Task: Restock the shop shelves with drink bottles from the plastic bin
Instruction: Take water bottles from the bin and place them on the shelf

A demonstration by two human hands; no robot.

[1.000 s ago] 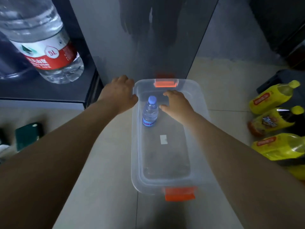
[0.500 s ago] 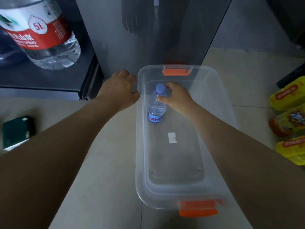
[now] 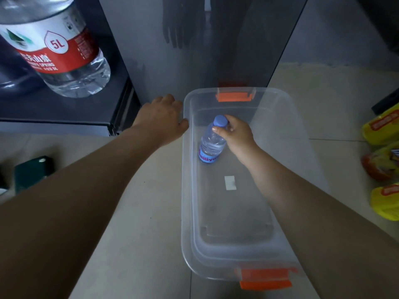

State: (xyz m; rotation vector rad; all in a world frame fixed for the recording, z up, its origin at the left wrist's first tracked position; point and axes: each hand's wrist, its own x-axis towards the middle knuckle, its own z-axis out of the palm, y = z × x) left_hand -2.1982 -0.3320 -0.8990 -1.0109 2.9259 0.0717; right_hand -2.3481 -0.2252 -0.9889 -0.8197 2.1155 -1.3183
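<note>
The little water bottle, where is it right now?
In the head view, the little water bottle is inside the bin, toward its far end, with the right hand gripping its neck under the blue cap.

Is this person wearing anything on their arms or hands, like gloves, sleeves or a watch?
No. The left forearm and the right forearm are bare as far up as the view reaches: no sleeves, watch or bracelet. The left grip and the right grip are ungloved, and no ring shows on the fingers in view.
</note>
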